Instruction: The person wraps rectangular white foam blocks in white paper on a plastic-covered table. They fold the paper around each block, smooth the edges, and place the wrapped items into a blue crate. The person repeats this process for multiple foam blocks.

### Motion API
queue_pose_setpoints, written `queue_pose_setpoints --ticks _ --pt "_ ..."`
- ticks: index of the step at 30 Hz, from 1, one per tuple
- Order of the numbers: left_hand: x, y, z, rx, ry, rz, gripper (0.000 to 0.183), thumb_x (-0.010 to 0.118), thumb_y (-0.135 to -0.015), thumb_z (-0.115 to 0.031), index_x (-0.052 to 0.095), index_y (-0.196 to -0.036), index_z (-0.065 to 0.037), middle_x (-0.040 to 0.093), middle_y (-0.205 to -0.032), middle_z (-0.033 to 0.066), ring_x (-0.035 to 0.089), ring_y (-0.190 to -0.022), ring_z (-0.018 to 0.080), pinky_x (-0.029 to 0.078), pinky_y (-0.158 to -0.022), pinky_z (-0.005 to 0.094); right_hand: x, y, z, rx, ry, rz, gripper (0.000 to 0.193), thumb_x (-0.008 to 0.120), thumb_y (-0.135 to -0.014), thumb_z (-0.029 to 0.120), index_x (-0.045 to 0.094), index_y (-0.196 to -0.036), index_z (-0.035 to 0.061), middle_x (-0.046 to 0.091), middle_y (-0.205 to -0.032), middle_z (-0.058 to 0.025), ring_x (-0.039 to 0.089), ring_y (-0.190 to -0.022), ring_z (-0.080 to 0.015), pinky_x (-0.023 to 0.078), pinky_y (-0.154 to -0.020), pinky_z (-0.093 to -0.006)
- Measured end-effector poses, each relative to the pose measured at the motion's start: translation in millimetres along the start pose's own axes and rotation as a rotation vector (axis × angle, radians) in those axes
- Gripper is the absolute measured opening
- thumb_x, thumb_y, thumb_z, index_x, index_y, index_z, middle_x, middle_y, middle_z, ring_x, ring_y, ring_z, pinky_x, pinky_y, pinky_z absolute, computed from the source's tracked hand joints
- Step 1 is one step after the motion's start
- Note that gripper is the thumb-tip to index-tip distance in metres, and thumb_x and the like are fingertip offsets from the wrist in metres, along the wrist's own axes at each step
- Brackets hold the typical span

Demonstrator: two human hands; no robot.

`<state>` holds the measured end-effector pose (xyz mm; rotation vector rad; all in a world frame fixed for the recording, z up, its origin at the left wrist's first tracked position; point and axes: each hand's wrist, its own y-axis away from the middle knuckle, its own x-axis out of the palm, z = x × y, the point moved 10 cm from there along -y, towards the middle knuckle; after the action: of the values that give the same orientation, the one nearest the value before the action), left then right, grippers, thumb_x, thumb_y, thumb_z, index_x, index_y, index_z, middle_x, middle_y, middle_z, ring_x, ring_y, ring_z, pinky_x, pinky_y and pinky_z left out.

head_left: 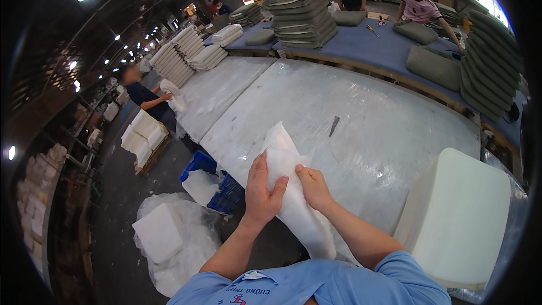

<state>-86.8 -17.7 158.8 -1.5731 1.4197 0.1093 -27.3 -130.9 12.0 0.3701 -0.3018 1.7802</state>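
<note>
A long, soft white piece of wadding [289,192] is between my hands, tilted from the table edge toward my body. My left hand [264,191] grips its left side, fingers stretched along it and thumb across the front. My right hand [314,188] is closed over the opposite edge, thumb on top and fingertips hidden behind the material. The far end of the wadding folds to a pointed corner above my hands. A dark, narrow pointed tool [334,126] lies on the plastic-covered table [384,141] beyond them.
A tall stack of white cushion pads [457,214] stands at right. A blue crate [226,195] with white material and a plastic-wrapped white bundle [164,234] are at left. Grey-green cushions [302,17] fill the far blue table [372,45]. Co-workers stand left and across.
</note>
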Motion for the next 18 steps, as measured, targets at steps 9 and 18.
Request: queue_pose_setpoints --ticks 9,18 --pt "-11.7 4.1 13.3 -0.043 -0.076 -0.015 0.072 0.074 -0.094 -0.021 0.044 -0.151 0.011 0.056 -0.143 0.0317 0.057 -0.132 0.0462 0.046 -0.112 0.0473 6.0 -11.8 -36.2 0.288 -0.383 -0.093 0.049 0.054 -0.112 0.045 0.069 -0.093 0.003 0.067 -0.075 -0.0029 0.055 -0.057 -0.0102 0.043 -0.053 -0.0274" --pt "-15.7 5.0 9.9 -0.014 -0.047 0.047 0.075 0.073 -0.094 -0.021 0.041 -0.155 0.01 0.052 -0.147 0.0336 0.052 -0.137 0.0475 0.042 -0.115 0.0484 26.7 5.6 43.8 -0.335 0.217 0.054 0.052 0.061 -0.106 0.052 0.073 -0.104 0.0008 0.073 -0.087 -0.0084 0.066 -0.071 -0.0186 0.051 -0.062 -0.0377"
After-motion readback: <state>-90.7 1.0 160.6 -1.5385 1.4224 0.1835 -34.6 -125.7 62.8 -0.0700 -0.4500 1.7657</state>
